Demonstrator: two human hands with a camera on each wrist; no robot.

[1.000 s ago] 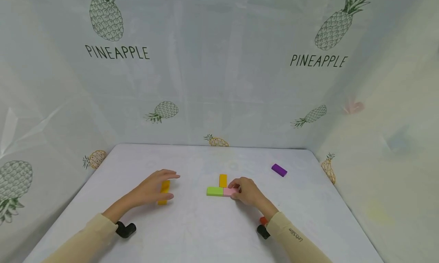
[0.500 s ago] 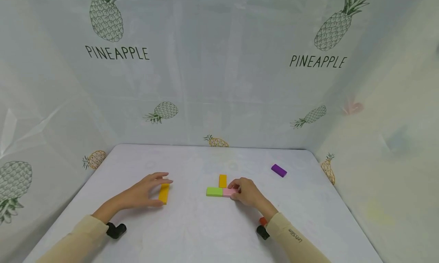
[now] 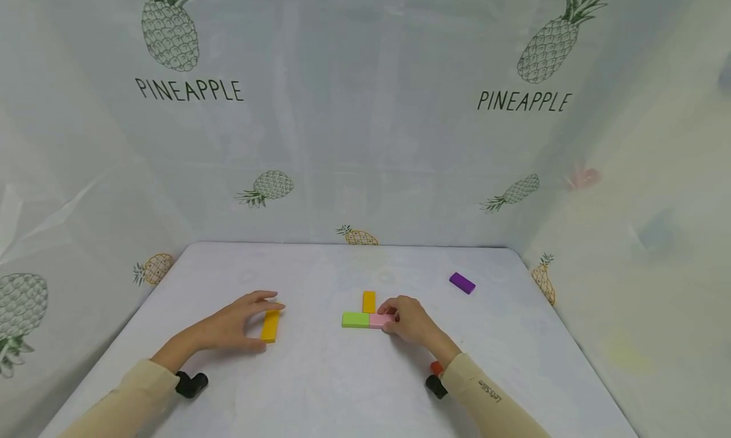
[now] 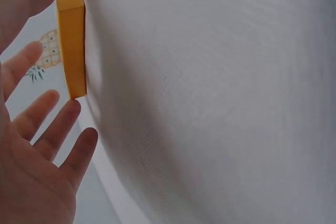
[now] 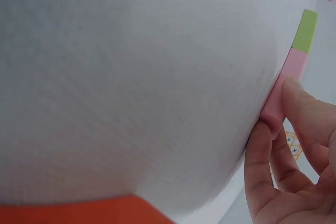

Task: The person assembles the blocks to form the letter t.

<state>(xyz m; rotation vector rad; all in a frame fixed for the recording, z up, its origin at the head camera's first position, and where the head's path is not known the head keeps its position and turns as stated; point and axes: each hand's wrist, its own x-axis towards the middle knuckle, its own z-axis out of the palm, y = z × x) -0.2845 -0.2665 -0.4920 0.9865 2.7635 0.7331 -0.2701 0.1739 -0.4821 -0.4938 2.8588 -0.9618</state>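
Observation:
In the head view my left hand (image 3: 231, 324) is at a yellow block (image 3: 270, 327) lying on the left half of the table. Its thumb is near the block's near end and its fingers reach over the far end. The left wrist view shows these fingers spread and a fingertip close to the yellow block (image 4: 72, 51); firm contact cannot be told. My right hand (image 3: 412, 320) pinches a pink block (image 5: 286, 80) by its right end. That pink block lies end to end with a light green block (image 3: 356, 320). Behind their joint stands another yellow block (image 3: 368, 301), at right angles to them.
A purple block (image 3: 462, 283) lies at the back right of the white table (image 3: 320, 387). Partly hidden by my right sleeve (image 3: 485, 393) is an orange-red block (image 3: 436, 368). Black wrist cameras sit at both cuffs. A pineapple-print sheet (image 3: 342, 133) surrounds the table.
My left hand has drawn left and slightly toward me, uncovering more of the yellow block's near part. The right hand stays on the pink block.

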